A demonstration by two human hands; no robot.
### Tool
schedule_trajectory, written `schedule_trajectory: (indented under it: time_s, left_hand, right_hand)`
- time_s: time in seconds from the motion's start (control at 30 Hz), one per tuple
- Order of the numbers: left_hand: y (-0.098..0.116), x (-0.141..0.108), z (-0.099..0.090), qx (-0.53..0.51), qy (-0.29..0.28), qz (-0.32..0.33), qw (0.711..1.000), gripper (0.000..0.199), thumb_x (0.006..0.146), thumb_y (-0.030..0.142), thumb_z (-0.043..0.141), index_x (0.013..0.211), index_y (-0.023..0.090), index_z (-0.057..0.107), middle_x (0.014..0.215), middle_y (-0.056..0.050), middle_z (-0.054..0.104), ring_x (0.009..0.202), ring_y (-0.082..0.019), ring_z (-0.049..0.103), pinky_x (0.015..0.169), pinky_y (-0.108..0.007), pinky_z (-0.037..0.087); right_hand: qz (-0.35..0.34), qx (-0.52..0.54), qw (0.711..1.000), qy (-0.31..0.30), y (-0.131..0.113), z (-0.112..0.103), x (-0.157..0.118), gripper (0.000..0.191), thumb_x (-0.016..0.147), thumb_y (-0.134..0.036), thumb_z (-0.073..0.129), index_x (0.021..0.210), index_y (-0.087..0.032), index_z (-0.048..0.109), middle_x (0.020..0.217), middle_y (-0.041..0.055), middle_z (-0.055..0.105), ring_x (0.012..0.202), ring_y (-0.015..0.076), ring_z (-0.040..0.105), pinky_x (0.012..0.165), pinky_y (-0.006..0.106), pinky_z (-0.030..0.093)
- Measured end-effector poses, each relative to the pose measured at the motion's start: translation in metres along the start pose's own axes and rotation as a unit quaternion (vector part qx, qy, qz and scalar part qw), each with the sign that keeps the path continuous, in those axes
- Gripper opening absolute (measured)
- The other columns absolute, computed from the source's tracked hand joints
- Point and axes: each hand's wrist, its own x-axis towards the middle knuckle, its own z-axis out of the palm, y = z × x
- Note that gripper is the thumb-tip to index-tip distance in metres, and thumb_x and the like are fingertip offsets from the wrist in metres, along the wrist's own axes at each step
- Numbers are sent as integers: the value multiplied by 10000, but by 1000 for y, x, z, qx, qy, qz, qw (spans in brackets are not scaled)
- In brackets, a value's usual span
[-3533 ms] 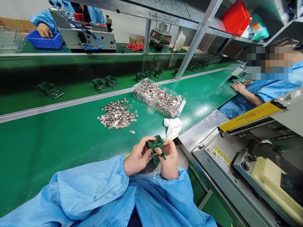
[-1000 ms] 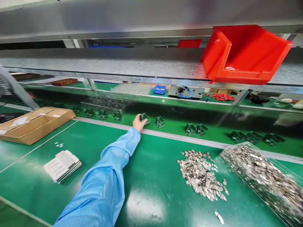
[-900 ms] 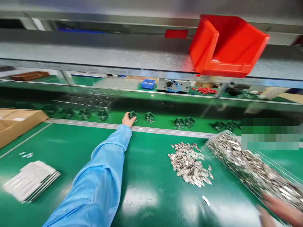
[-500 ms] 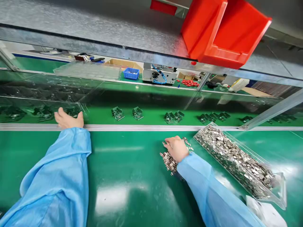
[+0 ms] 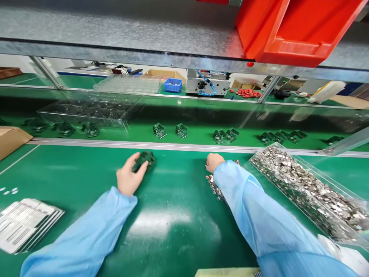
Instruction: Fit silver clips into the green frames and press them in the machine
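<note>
My left hand [image 5: 130, 175] grips a small green circuit board [image 5: 146, 158] between thumb and fingers, just above the bench on the near side of the metal rail. My right hand [image 5: 215, 162] is closed at the far edge of a loose pile of small silvery metal parts [image 5: 213, 185]. A glint shows by its fingertips, but what they hold is mostly hidden. To the right of that hand, a long clear tray [image 5: 259, 171] is heaped with similar metal parts [image 5: 305, 182].
Beyond the rail [image 5: 173, 146] several green boards [image 5: 181, 130] stand in a row. A clear compartment tray [image 5: 112, 122] lies behind those on the left. Overhead run a metal shelf [image 5: 115, 30] and a red bin [image 5: 259, 42]. Stacked printed cards [image 5: 27, 223] and a cardboard box [image 5: 13, 139] sit left.
My left hand has come from the row beyond the rail to the near bench, bringing a circuit board. My right hand stays by the metal pile, its fingers more curled. The view has shifted left.
</note>
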Motion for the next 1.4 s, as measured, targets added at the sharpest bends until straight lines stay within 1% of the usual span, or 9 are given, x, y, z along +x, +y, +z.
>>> schedule_trajectory:
  time_s: [0.13,0.23,0.4,0.57,0.8,0.9,1.07,1.27,1.4]
  left_hand:
    - [22,-79,-24,-17,-79,41,996,459,802,420,686,1203,207,615,1098,-67,733,960,-240,718,898,-347,564]
    - [30,-102,-35,-30,-150,64,986,647,773,461,718,1332,225,495,1274,-99,650,1163,-270,635,1009,-399,514]
    - [28,-80,-42,-43,-325,134,935,1165,627,501,824,1526,252,126,1598,-171,201,1455,-357,254,1153,-522,327]
    - [30,-48,-31,-66,-475,188,857,1047,624,425,843,1485,258,271,1461,-161,458,1372,-390,385,1107,-580,344]
    - [68,-85,-9,-278,-396,92,870,514,734,268,734,1192,194,513,1252,-124,530,1113,-249,610,921,-399,558]
    - [107,-117,1,-404,-399,1,823,562,719,276,764,1201,209,484,1273,-118,527,1027,-209,656,831,-342,595]
    - [176,-166,11,-515,-426,-71,741,572,656,191,814,1133,232,502,1017,-34,640,845,-148,688,715,-242,588]
    - [216,-206,14,-558,-461,-116,680,518,669,122,781,1115,238,544,988,-23,651,766,-111,671,611,-166,537]
    - [223,-219,13,-563,-464,-130,672,532,664,113,793,1119,245,551,934,-3,641,713,-88,644,576,-141,508]
  right_hand:
    - [0,12,999,-40,-3,-6,3,204,939,-308,620,1047,-136,632,1027,60,653,876,176,648,773,353,561]
    - [-16,26,999,-23,-3,-9,-8,173,931,-297,626,1008,-142,637,1010,50,654,871,174,642,770,354,554]
    - [-90,83,990,68,10,-18,-63,66,806,-97,655,793,-160,643,986,63,691,891,174,627,750,265,470]
    - [-160,241,945,155,43,-7,-152,98,809,-213,635,713,-224,617,691,-35,679,612,139,608,584,239,452]
    - [-156,419,850,280,76,61,-244,107,834,-342,675,838,-291,769,798,5,752,688,191,708,598,260,560]
    - [-72,546,784,286,70,85,-266,129,828,-353,691,866,-258,770,915,56,754,670,204,718,509,254,567]
    - [66,691,645,321,50,105,-284,164,768,-352,763,801,-205,699,625,33,692,551,179,657,483,245,529]
    - [77,626,640,439,40,125,-286,99,793,-311,731,753,-221,727,1120,92,642,1096,267,588,942,428,450]
    - [81,646,612,449,33,139,-280,21,800,-248,711,809,-231,721,1320,85,535,1243,296,491,1028,490,362]
